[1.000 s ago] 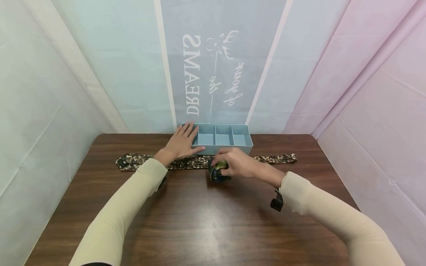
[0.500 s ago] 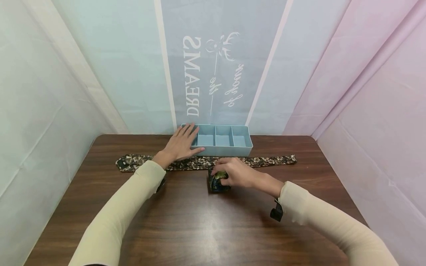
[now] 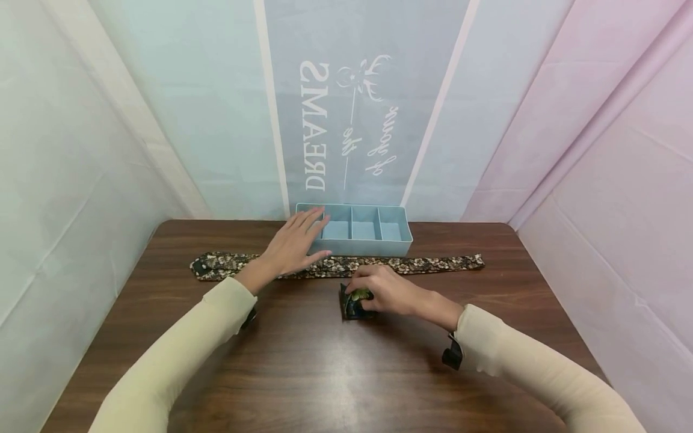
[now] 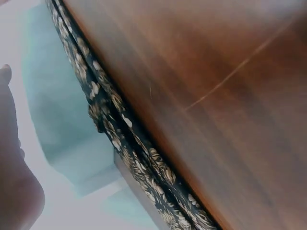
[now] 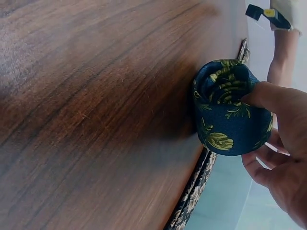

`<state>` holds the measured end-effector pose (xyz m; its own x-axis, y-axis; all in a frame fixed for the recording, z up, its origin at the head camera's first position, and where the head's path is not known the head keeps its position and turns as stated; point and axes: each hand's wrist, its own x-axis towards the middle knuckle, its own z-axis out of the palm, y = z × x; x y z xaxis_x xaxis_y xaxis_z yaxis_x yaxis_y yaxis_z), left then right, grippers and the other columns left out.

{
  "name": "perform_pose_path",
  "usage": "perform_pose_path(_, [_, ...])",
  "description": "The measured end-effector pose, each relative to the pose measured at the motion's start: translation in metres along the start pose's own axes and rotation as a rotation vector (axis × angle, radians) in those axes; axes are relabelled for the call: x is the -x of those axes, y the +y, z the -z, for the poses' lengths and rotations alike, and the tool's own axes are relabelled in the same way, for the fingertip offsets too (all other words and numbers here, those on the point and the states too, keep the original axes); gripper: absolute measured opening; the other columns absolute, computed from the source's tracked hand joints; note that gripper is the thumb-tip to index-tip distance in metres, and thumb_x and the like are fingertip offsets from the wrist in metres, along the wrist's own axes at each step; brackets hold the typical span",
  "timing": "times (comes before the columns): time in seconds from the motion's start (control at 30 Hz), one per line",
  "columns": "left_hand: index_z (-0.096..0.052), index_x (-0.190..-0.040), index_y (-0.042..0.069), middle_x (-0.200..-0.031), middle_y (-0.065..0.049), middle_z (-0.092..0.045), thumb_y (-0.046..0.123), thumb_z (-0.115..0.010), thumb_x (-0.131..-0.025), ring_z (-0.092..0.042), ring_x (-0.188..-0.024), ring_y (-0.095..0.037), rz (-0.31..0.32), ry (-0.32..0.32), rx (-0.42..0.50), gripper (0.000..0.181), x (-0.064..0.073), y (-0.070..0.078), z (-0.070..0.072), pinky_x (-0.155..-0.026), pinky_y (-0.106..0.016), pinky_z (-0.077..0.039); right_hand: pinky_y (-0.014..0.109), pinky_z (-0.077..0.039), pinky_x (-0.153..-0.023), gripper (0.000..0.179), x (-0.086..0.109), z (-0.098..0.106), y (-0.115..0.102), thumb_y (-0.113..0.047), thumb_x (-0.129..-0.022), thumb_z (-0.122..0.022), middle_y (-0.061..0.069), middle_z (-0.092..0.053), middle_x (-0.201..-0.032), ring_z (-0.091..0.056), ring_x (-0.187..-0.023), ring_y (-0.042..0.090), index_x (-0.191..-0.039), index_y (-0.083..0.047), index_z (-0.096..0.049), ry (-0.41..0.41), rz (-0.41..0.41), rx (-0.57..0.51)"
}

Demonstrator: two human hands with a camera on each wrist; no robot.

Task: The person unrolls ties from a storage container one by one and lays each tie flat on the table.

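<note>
My right hand [image 3: 390, 290] grips a rolled-up dark blue necktie [image 5: 229, 125] with yellow-green flowers, low over the middle of the table. In the right wrist view the thumb reaches into the top of the roll, and the fingers are round its outer side. My left hand [image 3: 289, 245], fingers straight and spread, hovers at the left end of a light blue divided box [image 3: 368, 247], covering part of its leftmost compartment. Between the box and the rolled necktie, a black-and-cream floral necktie [image 3: 441, 263] lies stretched across the table; the left forearm hides part of it.
The wooden table [image 3: 303, 373] has its far edge at a printed fabric backdrop [image 3: 346, 120]. Fabric panels stand at the left [image 3: 81, 150] and right [image 3: 622, 180]. The box stands near the far edge.
My right hand has drawn the rolled necktie back from the floral necktie, towards my body. The left hand has shifted slightly back from the box's far rim.
</note>
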<state>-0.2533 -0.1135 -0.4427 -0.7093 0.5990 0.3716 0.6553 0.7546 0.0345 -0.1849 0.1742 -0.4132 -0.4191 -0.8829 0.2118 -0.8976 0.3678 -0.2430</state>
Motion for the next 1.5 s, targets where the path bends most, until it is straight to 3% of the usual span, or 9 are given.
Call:
perform_pose_path(0.23, [-0.038, -0.164, 0.007, -0.171, -0.015, -0.034, 0.053, -0.074, -0.097, -0.032, -0.157, -0.034, -0.139, 0.071, -0.006, 0.089, 0.03, 0.017, 0.003, -0.132, -0.051, -0.021, 0.021, -0.058, -0.076, 0.032, 0.002, 0.0, -0.003, -0.001, -0.084, -0.083, 0.005, -0.072, -0.111, -0.069, -0.088, 0.013, -0.114, -0.009, -0.08, -0.005, -0.019, 0.01])
perform_pose_path(0.53, [-0.049, -0.155, 0.0, -0.16, -0.02, -0.049, 0.05, -0.079, -0.093, -0.047, -0.146, -0.037, -0.171, 0.085, 0.105, 0.085, 0.048, 0.036, 0.004, -0.121, -0.056, -0.04, 0.018, -0.057, -0.074, 0.032, 0.002, -0.001, -0.003, -0.001, -0.083, -0.083, 0.004, -0.071, -0.108, -0.067, -0.083, 0.01, -0.113, -0.009, -0.081, 0.004, -0.02, 0.009])
perform_pose_path(0.67, [-0.049, -0.156, 0.001, -0.158, -0.021, -0.051, 0.051, -0.079, -0.093, -0.051, -0.143, -0.039, -0.131, 0.011, 0.196, 0.087, 0.049, 0.048, 0.007, -0.119, -0.057, -0.042, 0.017, -0.056, -0.073, 0.031, 0.002, -0.002, -0.003, -0.001, -0.083, -0.084, 0.004, -0.071, -0.107, -0.066, -0.081, 0.01, -0.113, -0.009, -0.081, 0.006, -0.019, 0.01])
perform_pose_path(0.9, [-0.045, -0.16, 0.003, -0.162, -0.019, -0.047, 0.057, -0.077, -0.093, -0.048, -0.147, -0.039, 0.009, -0.18, 0.381, 0.091, 0.05, 0.071, 0.006, -0.122, -0.054, -0.04, 0.021, -0.057, -0.075, 0.031, 0.003, -0.003, -0.003, -0.003, -0.083, -0.084, 0.003, -0.07, -0.108, -0.068, -0.087, 0.012, -0.113, -0.011, -0.082, -0.001, -0.038, 0.015])
perform_pose_path(1.0, [-0.05, -0.156, 0.001, -0.159, -0.018, -0.052, 0.054, -0.079, -0.093, -0.053, -0.144, -0.036, 0.04, -0.202, 0.45, 0.088, 0.048, 0.079, 0.004, -0.12, -0.051, -0.043, 0.023, -0.058, -0.077, 0.032, 0.003, -0.004, -0.004, -0.003, -0.083, -0.085, 0.004, -0.071, -0.11, -0.069, -0.09, 0.014, -0.113, -0.011, -0.082, 0.003, -0.042, 0.013])
perform_pose_path(1.07, [-0.054, -0.153, 0.0, -0.152, -0.017, -0.059, 0.051, -0.081, -0.092, -0.06, -0.137, -0.032, 0.042, -0.195, 0.474, 0.084, 0.047, 0.083, 0.003, -0.114, -0.046, -0.05, 0.025, -0.059, -0.078, 0.032, 0.003, -0.004, -0.004, -0.003, -0.083, -0.085, 0.004, -0.071, -0.111, -0.07, -0.091, 0.014, -0.113, -0.011, -0.082, 0.008, -0.042, 0.01])
perform_pose_path(1.17, [-0.062, -0.146, 0.003, -0.131, -0.012, -0.074, 0.048, -0.083, -0.091, -0.075, -0.103, -0.02, 0.036, -0.182, 0.489, 0.074, 0.046, 0.088, 0.0, -0.089, -0.034, -0.062, 0.027, -0.06, -0.08, 0.032, 0.004, -0.005, -0.003, -0.003, -0.082, -0.086, 0.004, -0.071, -0.112, -0.07, -0.094, 0.015, -0.113, -0.011, -0.082, 0.014, -0.041, 0.012])
perform_pose_path(1.3, [-0.067, -0.139, 0.009, -0.098, -0.003, -0.077, 0.042, -0.084, -0.092, -0.057, -0.058, -0.003, 0.023, -0.168, 0.516, 0.06, 0.045, 0.093, -0.003, -0.057, -0.021, -0.052, 0.026, -0.06, -0.081, 0.033, 0.005, -0.006, -0.002, -0.003, -0.082, -0.086, 0.003, -0.072, -0.112, -0.07, -0.096, 0.015, -0.114, -0.012, -0.082, 0.02, -0.039, 0.014])
perform_pose_path(1.5, [-0.067, -0.14, 0.008, -0.088, -0.001, -0.074, 0.037, -0.085, -0.092, -0.045, -0.049, 0.004, 0.017, -0.153, 0.541, 0.059, 0.046, 0.093, -0.004, -0.051, -0.017, -0.046, 0.024, -0.059, -0.079, 0.034, 0.006, -0.007, -0.002, -0.004, -0.083, -0.086, 0.004, -0.072, -0.112, -0.07, -0.092, 0.015, -0.116, -0.012, -0.082, 0.032, -0.026, 0.009])
